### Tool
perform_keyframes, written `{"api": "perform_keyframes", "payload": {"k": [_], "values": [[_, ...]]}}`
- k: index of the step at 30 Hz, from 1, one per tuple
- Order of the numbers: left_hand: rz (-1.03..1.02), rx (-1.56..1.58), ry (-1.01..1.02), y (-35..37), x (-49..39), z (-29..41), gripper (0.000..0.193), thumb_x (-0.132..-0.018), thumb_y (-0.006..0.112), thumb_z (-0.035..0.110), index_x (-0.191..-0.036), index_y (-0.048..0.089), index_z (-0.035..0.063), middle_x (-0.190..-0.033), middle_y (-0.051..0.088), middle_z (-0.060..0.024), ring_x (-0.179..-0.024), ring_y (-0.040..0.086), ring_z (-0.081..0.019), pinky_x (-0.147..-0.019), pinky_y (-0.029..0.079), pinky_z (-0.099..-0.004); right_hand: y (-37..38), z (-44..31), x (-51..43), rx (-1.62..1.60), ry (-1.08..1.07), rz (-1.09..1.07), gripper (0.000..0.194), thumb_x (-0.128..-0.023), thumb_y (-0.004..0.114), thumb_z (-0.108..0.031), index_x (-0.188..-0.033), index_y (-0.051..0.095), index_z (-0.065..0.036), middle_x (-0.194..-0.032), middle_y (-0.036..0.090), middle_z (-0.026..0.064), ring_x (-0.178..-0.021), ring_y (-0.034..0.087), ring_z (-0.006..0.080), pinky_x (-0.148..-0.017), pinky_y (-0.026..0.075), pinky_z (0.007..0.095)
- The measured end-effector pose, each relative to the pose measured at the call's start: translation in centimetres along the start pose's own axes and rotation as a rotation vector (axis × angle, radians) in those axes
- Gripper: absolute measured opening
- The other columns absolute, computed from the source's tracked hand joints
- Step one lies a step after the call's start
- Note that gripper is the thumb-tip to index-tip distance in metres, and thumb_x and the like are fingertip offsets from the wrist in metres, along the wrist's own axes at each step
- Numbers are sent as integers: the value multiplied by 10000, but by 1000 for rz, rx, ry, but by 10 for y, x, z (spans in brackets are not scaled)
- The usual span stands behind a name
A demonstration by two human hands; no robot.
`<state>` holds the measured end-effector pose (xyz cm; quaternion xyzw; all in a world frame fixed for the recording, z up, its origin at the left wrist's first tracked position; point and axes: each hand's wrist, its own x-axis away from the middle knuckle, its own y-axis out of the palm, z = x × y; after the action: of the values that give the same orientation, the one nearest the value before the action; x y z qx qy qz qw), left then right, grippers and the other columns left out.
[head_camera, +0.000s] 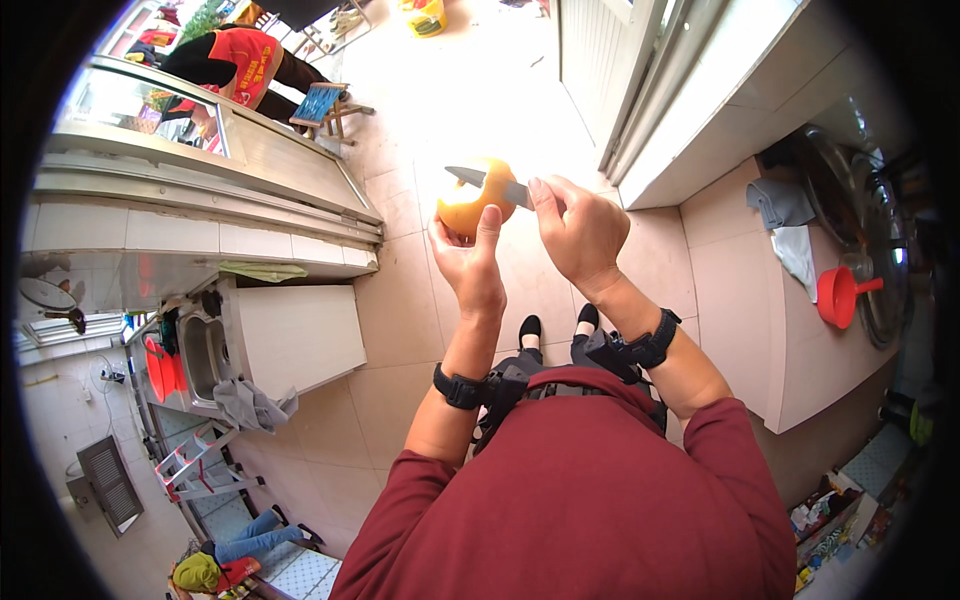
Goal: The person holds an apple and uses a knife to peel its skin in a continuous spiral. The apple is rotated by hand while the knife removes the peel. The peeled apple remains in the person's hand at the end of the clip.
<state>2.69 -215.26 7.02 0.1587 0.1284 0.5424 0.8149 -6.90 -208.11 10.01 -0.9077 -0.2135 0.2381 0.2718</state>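
Observation:
My left hand (pixel 474 262) grips a round yellow-orange fruit (pixel 472 217) from below, with the thumb up on its near side. The kind of fruit is not certain. My right hand (pixel 581 229) is closed round a knife, whose handle is hidden by the fingers. The grey knife blade (pixel 517 195) points left and lies against the upper part of the fruit, its tip showing beyond a pale patch on the fruit's surface. Glare from the bright floor washes out the fruit's far left side. Both hands are held up in front of me, above the tiled floor.
A sliding door frame (pixel 285 150) stands at the left, with a person (pixel 251 67) bending beyond it near a folding stool (pixel 322 105). Lower left are a sink (pixel 202 349), a stepladder (pixel 199 465) and another person (pixel 247 544). A counter (pixel 795 360) with a red dipper (pixel 836 298) is at right.

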Motion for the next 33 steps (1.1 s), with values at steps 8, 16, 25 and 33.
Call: {"api": "perform_keyframes", "payload": {"k": [8,16,25,33], "values": [[-147,118,-207,-10,-8,3,584,-896,714,101,-1310,310,20,-1284,507,-142,-1208,489,-197,-1072,360,-375,-5,9,-11,15,25,20,290,-938,575,-318,-760,705,-131,-517,580,59,-456,573,259,-458,423,368],[-376,273,-297,-11,-18,4,587,-892,707,82,-1365,371,-9,-1311,527,-121,-1261,477,-195,-1119,329,-381,-11,11,-16,54,25,-3,289,-937,563,-328,-772,712,-143,-523,586,64,-480,591,273,-474,436,379],[-159,126,-217,-2,-9,2,487,-896,723,104,-1297,482,-31,-1239,590,-82,-1163,549,-165,-1052,391,-327,-11,16,-14,78,21,4,283,-936,565,-323,-783,714,-138,-531,590,69,-485,590,283,-480,438,381],[-90,144,-196,4,-2,-3,448,-908,714,121,-1272,502,-31,-1225,590,-87,-1144,548,-159,-1034,394,-320,-8,12,-13,44,21,-5,271,-929,580,-311,-771,712,-137,-526,586,65,-471,582,268,-469,429,371]]}}
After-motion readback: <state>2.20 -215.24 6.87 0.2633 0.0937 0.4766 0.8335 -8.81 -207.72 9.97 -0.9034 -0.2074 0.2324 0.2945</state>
